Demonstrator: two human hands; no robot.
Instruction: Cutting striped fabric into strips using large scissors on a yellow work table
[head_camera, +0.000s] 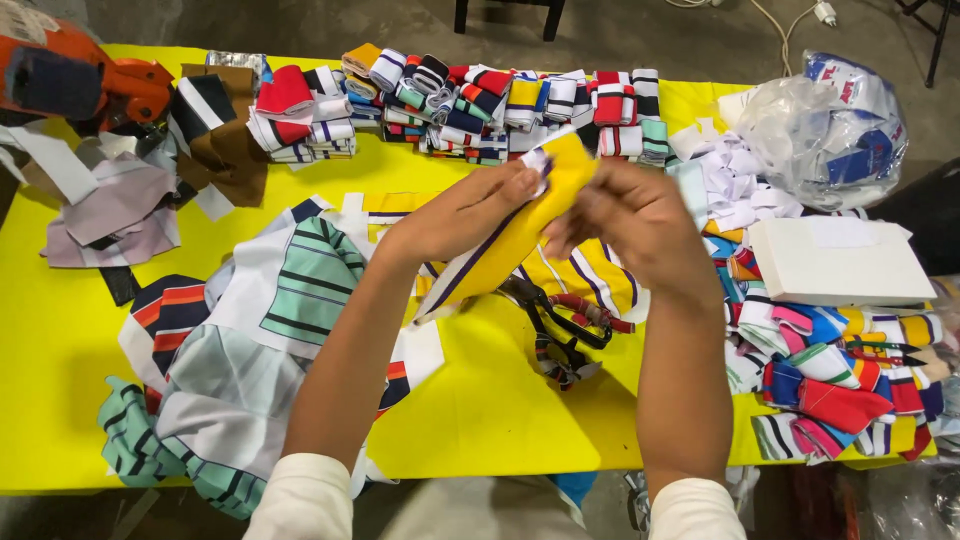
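While our left hand (470, 210) and right hand (625, 215) pinch the yellow cloth (520, 235) tight to fold it, scissors (560, 330) wait just below on the counter (60, 330).

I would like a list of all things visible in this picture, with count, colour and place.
yellow fabric piece: one, yellow with purple-white edge, held in both hands
scissors: one, black with red-wrapped handles, table centre
folded collar stacks: many, mixed stripes, far edge
fabric panels: several, green-white striped, left
white box: one, right
plastic bag: one, clear, far right
table: one, yellow
left hand: one, gripping fabric
right hand: one, gripping fabric
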